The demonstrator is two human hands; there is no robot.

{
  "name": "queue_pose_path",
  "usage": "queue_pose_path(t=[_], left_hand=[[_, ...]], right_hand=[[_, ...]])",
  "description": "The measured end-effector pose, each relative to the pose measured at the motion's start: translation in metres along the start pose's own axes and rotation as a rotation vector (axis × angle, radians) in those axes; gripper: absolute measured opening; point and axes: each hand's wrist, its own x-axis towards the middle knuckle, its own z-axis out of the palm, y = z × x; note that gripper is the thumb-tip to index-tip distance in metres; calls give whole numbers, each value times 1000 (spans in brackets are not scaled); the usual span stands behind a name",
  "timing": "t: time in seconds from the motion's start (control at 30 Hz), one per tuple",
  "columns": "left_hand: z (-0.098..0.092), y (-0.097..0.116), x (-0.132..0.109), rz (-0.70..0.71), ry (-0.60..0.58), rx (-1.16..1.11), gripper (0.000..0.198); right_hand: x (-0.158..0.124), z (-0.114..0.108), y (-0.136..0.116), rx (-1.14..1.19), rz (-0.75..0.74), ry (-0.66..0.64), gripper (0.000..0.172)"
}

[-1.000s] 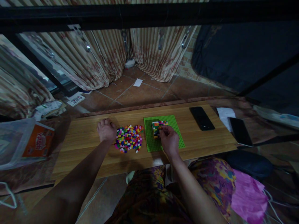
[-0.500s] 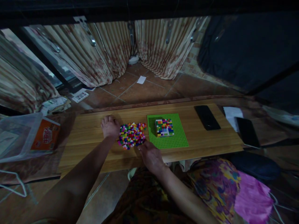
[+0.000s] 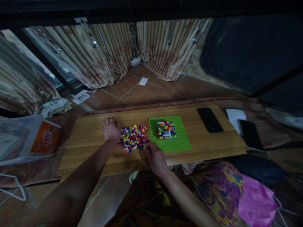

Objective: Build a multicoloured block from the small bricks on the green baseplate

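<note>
A heap of small coloured bricks point(image 3: 133, 137) lies on the wooden table point(image 3: 208, 145). Right of it a green baseplate point(image 3: 178, 143) carries a square block of stacked coloured bricks point(image 3: 166, 130). My left hand point(image 3: 111, 129) rests knuckles-up on the table, its fingers curled, touching the heap's left edge. My right hand point(image 3: 155, 156) is at the heap's near right corner, by the baseplate's front left corner, fingers bent down at the bricks; what they pinch is hidden.
Two black phones point(image 3: 209, 119) point(image 3: 251, 135) and a white paper point(image 3: 233, 116) lie at the table's right end. A clear plastic bag with an orange packet point(image 3: 44, 137) sits at the left. Striped curtains point(image 3: 104, 53) hang behind over the tiled floor.
My right hand left the brick block on the baseplate and came back left to the heap's near right corner. My left hand stayed put. The camera tilted slightly.
</note>
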Motion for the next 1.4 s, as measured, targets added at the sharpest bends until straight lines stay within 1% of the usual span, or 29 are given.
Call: queue_pose_path(t=[0.07, 0.13, 0.27, 0.37, 0.5, 0.8, 1.1, 1.3, 1.4], left_hand=[[0, 0, 0, 3, 11, -2, 39], [0, -1, 0, 8, 13, -2, 39], [0, 0, 0, 6, -1, 5, 39], [0, 0, 0, 10, 13, 9, 39], [0, 0, 0, 5, 17, 9, 39], [-3, 1, 0, 8, 4, 4, 39], [-4, 0, 1, -2, 2, -4, 40], [-5, 0, 1, 4, 0, 8, 40], [-4, -1, 1, -3, -2, 10, 42]], right_hand=[[2, -3, 1, 64, 48, 44, 25], [5, -6, 2, 91, 60, 71, 27], [6, -8, 4, 114, 96, 104, 23], [6, -5, 7, 160, 145, 115, 22], [6, 0, 11, 209, 172, 122, 21], [9, 7, 12, 188, 172, 162, 23], [11, 8, 8, 271, 175, 184, 23], [19, 11, 3, 188, 150, 248, 22], [23, 13, 5, 193, 151, 226, 22]])
